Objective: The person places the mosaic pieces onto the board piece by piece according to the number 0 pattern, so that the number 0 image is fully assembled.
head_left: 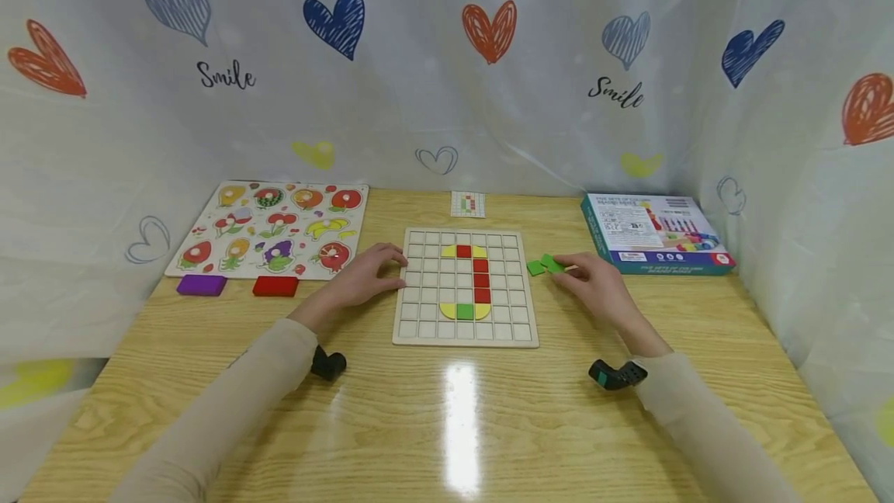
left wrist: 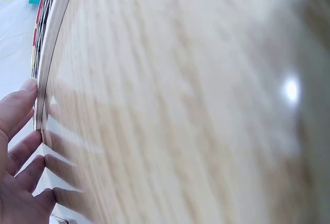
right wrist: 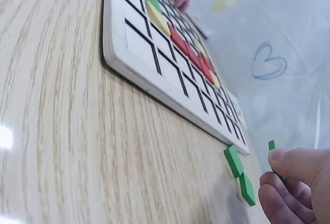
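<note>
A wooden grid board (head_left: 520, 332) lies in the middle of the table, with red, yellow and green tiles set in its cells. My left hand (head_left: 391, 270) rests with relaxed fingers (left wrist: 20, 110) against the board's left edge (left wrist: 46, 79). To the right of the board (right wrist: 134, 38), my right hand (right wrist: 270, 171) pinches a small green tile (right wrist: 271, 145) between thumb and fingers, just above the table. Two more green tiles (right wrist: 234, 161) lie on the table beside it, also seen from the head as green tiles (head_left: 536, 268).
A fruit peg puzzle (head_left: 272, 229) lies at the back left, with a purple block (head_left: 201, 285) and a red block (head_left: 275, 286) in front of it. A teal box (head_left: 653, 233) sits at the back right, a small pattern card (head_left: 468, 204) behind the board. Heart-printed curtains surround the table.
</note>
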Motion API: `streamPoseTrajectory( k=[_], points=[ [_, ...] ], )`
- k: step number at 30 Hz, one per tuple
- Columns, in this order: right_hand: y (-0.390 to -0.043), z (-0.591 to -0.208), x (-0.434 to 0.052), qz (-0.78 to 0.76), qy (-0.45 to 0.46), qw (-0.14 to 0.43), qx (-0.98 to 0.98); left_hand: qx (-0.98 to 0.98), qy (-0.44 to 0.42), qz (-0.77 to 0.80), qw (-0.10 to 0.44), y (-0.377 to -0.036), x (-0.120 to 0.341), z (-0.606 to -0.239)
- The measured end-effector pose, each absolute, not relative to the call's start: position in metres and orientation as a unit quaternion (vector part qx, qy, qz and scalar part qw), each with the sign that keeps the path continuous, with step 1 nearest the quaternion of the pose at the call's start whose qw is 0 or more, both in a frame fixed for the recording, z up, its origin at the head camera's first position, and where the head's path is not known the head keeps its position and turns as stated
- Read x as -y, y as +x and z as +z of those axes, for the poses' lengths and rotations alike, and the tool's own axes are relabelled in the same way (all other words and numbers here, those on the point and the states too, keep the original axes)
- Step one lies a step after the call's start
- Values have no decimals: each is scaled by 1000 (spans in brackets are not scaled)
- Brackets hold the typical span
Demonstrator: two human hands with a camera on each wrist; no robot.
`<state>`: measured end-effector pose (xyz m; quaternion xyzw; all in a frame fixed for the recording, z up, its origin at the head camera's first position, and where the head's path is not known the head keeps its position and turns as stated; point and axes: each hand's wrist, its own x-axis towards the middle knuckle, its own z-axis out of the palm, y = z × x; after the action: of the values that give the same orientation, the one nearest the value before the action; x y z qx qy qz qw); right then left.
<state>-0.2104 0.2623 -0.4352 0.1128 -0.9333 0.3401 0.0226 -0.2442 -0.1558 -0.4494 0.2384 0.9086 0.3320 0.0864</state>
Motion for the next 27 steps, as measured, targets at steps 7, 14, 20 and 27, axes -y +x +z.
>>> streamPoseTrajectory(
  k=[7, 14, 20, 27],
  points=[
    [-218, -425, -240, 356, 109, -5, 928, -909, 237, 331, 87, -244, 157, -450],
    [-228, -425, -208, 357, 130, -21, 925, -908, 236, 335, 90, -245, 158, -451],
    [-237, -426, -179, 362, 171, -45, 915, -907, 236, 336, 92, -246, 157, -452],
    [-249, -424, -149, 349, 202, -73, 912, -907, 237, 336, 91, -246, 157, -451]
  ],
)
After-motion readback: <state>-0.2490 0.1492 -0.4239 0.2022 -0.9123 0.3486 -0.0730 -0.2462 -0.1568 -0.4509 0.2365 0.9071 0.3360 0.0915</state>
